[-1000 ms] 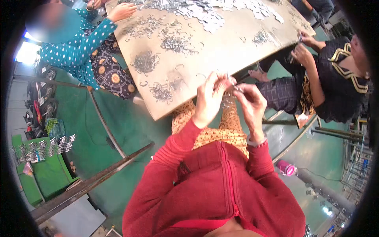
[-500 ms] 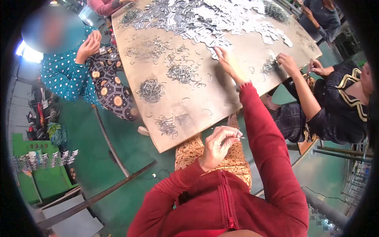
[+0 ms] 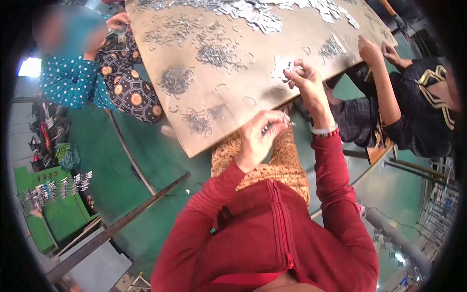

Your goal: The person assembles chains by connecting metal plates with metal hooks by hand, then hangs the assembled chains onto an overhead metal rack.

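My left hand [image 3: 259, 135] is in front of my lap near the table's front edge, its fingers closed on a small metal piece [image 3: 291, 124]. To the right and higher up, my right hand [image 3: 307, 82] pinches a flat pale metal plate [image 3: 283, 67] above the table [image 3: 262, 90]. On the tabletop, piles of thin curved metal pieces [image 3: 176, 80] lie to the left, with another small pile [image 3: 198, 121] near the front left corner. Many flat metal plates [image 3: 265, 19] are heaped at the back.
A person in a dotted sleeve [image 3: 68, 80] sits at the left of the table. Another person's hand [image 3: 370, 50] is over its right edge, beside a small pile [image 3: 332, 47]. A metal bar [image 3: 131, 214] and a green stand [image 3: 53, 214] are at the lower left.
My right hand has come back from the heap of plates toward my left hand, now with a plate in its fingers. The co-worker's hand at the right has moved off the small pile.
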`<state>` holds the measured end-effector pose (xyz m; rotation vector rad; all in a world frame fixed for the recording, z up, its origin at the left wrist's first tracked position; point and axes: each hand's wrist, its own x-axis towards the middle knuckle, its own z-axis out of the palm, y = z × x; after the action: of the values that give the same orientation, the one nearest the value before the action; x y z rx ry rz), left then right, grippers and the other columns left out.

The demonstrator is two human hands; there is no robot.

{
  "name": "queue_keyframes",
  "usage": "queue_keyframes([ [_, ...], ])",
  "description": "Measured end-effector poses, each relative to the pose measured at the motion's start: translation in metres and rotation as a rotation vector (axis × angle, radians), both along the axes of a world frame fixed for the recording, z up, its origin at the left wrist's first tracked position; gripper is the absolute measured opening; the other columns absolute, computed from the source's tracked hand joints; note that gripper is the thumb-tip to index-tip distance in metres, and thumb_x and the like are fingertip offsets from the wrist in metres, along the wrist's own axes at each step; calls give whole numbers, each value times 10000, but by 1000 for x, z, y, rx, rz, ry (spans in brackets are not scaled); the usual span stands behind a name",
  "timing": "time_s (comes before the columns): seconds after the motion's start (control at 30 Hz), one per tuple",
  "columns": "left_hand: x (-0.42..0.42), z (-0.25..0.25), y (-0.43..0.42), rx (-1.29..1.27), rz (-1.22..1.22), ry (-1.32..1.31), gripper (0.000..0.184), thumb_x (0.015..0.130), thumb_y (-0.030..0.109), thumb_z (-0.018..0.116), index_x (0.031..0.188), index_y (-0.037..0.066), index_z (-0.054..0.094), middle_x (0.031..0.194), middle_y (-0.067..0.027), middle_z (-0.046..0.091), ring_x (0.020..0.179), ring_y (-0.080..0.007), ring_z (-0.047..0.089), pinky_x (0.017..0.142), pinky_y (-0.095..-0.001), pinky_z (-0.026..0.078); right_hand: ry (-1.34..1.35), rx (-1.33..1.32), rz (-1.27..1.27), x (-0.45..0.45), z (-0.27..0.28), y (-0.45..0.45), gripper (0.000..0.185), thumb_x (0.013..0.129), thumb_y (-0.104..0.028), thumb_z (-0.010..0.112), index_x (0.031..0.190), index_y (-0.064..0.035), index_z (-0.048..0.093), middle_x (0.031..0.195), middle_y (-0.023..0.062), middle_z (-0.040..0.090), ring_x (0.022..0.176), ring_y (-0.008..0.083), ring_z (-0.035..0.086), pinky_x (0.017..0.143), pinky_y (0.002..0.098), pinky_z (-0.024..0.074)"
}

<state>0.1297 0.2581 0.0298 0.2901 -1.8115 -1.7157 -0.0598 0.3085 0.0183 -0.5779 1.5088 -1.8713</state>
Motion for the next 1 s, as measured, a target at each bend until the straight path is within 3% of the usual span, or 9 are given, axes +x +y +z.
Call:
queue_keyframes([
  [0.07,-2,1,3,21,-2,20,102,789,1,637,868,2,572,852,-83,639,795,-141,614,711,-263,495,-101,-35,-3,23,12,22,157,775,3,662,867,-33,540,737,31,598,582,79,529,535,190,414],
  [0.27,-5,4,8,-27,-32,2,103,796,35,643,876,9,583,824,-73,639,747,-123,612,675,-254,494,-163,-154,-91,64,46,47,164,747,36,675,832,-17,546,713,45,597,561,97,554,498,210,445],
  [0.43,-5,13,12,-164,4,-1,94,784,35,647,856,14,590,811,-70,626,707,-131,612,634,-256,485,-149,-175,-178,78,66,53,144,715,23,705,785,-6,582,670,39,585,523,88,517,488,207,407],
  [0.6,-4,16,10,-384,61,25,123,737,90,674,811,45,586,736,-76,582,702,-264,555,653,-354,426,-42,-92,-200,81,67,59,135,699,29,708,746,-17,591,671,21,592,587,73,531,547,192,410],
  [0.73,5,8,6,-362,23,38,190,713,85,705,853,31,589,841,-88,614,842,-221,593,761,-331,449,80,-20,-237,94,66,64,159,680,51,719,762,-22,604,730,23,606,655,77,552,625,198,436],
  [0.83,6,12,-20,-350,168,16,199,726,73,701,891,34,597,905,-95,617,820,-179,599,731,-317,465,164,-95,-208,97,58,67,177,661,106,711,756,2,604,834,52,570,751,103,559,684,231,467],
  [0.9,-11,11,-68,-181,267,28,141,775,99,654,884,20,613,845,-93,638,734,-140,608,647,-293,473,115,-130,-208,98,57,68,188,654,123,706,753,-3,607,823,48,565,744,103,560,688,239,470],
  [0.97,-31,20,-127,-291,385,-385,168,793,171,619,851,14,635,754,-121,649,649,-169,626,590,-310,472,105,-111,-207,97,55,68,197,650,130,704,757,-5,608,815,44,563,734,104,559,681,237,465],
  [1.0,-45,7,-159,-374,411,-394,206,777,211,628,835,14,641,727,-136,646,647,-205,631,593,-330,471,100,-109,-209,97,54,68,197,650,130,704,758,-4,608,814,43,563,731,103,559,680,236,464],
])
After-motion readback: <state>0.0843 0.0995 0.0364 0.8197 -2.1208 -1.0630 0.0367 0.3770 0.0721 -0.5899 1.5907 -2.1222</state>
